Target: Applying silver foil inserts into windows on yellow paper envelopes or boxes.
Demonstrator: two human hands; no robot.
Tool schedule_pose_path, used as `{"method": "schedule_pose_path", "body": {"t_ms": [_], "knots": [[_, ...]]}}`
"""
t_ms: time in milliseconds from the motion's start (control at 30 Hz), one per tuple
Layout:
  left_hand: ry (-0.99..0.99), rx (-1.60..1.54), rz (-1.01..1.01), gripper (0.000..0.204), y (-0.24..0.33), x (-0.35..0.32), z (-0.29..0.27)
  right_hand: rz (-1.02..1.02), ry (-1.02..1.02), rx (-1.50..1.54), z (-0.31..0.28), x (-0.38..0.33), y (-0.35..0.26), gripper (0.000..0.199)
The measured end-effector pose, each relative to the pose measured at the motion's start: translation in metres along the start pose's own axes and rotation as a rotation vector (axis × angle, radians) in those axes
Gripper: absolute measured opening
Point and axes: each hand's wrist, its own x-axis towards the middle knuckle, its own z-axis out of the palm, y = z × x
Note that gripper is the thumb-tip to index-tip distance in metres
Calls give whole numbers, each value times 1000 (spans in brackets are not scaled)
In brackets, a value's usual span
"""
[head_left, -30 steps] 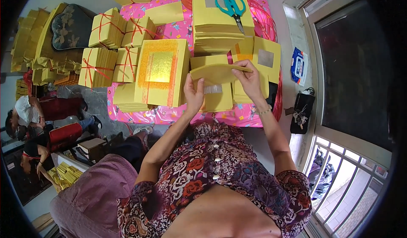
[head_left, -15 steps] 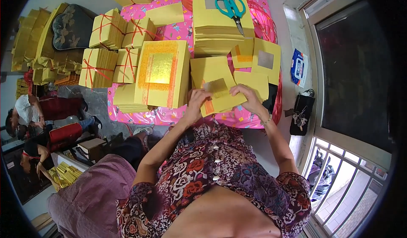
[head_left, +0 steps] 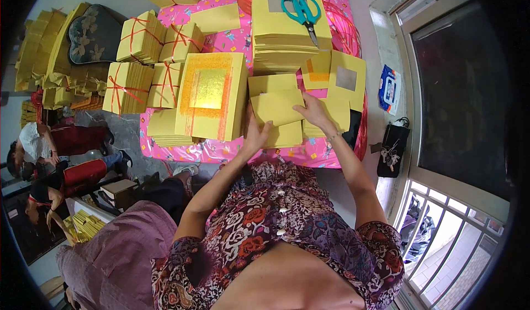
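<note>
A folded sheet of yellow paper (head_left: 277,108) lies over a low stack of yellow paper (head_left: 286,137), plain side up. My left hand (head_left: 257,135) holds its lower left edge between thumb and fingers; some fingers are hidden under or behind the paper. My right hand (head_left: 314,112) pinches its right edge, above another yellow stack (head_left: 338,111). Close on the left stands a thick block of yellow paper (head_left: 236,97) topped by a sheet with a gold foil square (head_left: 210,89) and orange print. Teal-handled scissors (head_left: 309,27) rest on a tall yellow stack (head_left: 265,31) beyond my hands.
Bundles tied with red string (head_left: 128,89) stand at the left of the pink patterned table cover (head_left: 221,154). A blue and white packet (head_left: 389,89) and keys (head_left: 391,156) on a black pouch lie by the window at right. Other people (head_left: 41,144) sit at far left.
The sheet with the silver foil patch has been folded over, so its plain back now faces up. My left hand slid slightly down, and my right hand moved up and left along the edge.
</note>
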Motion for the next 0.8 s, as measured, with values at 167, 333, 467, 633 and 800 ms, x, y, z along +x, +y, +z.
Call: {"method": "schedule_pose_path", "body": {"t_ms": [167,333,467,633,800], "knots": [[-141,863,434,84,26,-13,-9,26,-94,-122,-3,13,-20,43],[-503,1053,409,85,19,-12,-4,34,-94,-83,-3,15,-21,44],[-493,1029,412,83,13,-9,-4,68,-93,-95,-4,14,-23,50],[-519,1039,364,81,12,-11,-3,62,-22,-358,-3,21,-33,57],[-492,1043,373,81,5,-14,2,176,-145,-428,-3,26,-42,58]]}}
